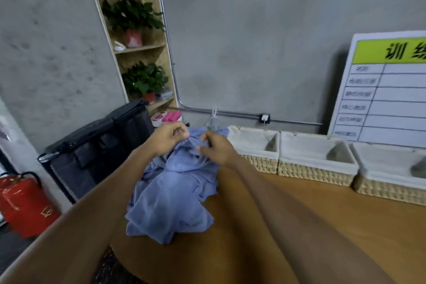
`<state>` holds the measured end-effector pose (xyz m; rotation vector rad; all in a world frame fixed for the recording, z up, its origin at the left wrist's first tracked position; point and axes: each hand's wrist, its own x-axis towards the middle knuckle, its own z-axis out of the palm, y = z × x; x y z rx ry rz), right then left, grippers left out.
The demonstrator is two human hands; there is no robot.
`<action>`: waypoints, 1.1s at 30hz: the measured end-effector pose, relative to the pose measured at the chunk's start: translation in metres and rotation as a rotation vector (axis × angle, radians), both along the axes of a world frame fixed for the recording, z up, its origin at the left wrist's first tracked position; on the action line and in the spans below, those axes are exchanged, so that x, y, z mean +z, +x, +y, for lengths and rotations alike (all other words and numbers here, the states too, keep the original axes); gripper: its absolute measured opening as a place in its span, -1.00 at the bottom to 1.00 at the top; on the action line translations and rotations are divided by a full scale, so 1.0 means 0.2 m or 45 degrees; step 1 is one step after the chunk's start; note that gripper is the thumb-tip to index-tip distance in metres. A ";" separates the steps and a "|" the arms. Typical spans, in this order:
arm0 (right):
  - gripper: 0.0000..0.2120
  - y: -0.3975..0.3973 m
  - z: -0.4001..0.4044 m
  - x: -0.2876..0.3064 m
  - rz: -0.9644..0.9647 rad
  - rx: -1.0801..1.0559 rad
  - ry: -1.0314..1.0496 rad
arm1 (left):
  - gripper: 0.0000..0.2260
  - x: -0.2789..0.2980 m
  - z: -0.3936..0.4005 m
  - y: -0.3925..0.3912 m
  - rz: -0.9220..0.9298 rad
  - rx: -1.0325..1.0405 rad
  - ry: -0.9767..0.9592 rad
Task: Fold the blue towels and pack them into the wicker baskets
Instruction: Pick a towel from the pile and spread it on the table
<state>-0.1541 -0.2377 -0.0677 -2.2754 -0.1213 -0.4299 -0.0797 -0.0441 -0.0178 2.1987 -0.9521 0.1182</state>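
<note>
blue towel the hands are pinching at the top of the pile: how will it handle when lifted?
Likely floppy: the blue towel drapes in soft folds below the left hand and right hand. Probably light, since pinches hold it. It may drag neighbours along, as the pile looks tangled.

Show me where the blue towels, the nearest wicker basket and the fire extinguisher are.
blue towels (170,193): head view, middle of pile.
wicker basket (262,163): head view, woven front wall.
fire extinguisher (23,205): head view, red body.

One head-worn wide-angle view looks forward and down, close over the wooden table (322,226).
</note>
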 end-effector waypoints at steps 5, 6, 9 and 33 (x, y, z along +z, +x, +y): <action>-0.65 -0.28 -0.05 0.36 -0.058 -0.080 0.136 | -0.87 0.39 -0.01 -0.21 -0.265 0.007 -0.121; -0.62 -0.33 -0.07 0.41 -0.069 -0.079 0.153 | -0.88 0.44 -0.01 -0.24 -0.307 0.008 -0.129; -0.61 -0.48 -0.14 0.53 -0.091 -0.064 0.233 | -0.89 0.53 -0.06 -0.30 -0.369 0.015 -0.131; -0.40 -1.45 -1.14 0.48 0.021 -0.477 0.133 | -0.72 0.55 -0.34 -0.37 -0.360 -0.200 -0.065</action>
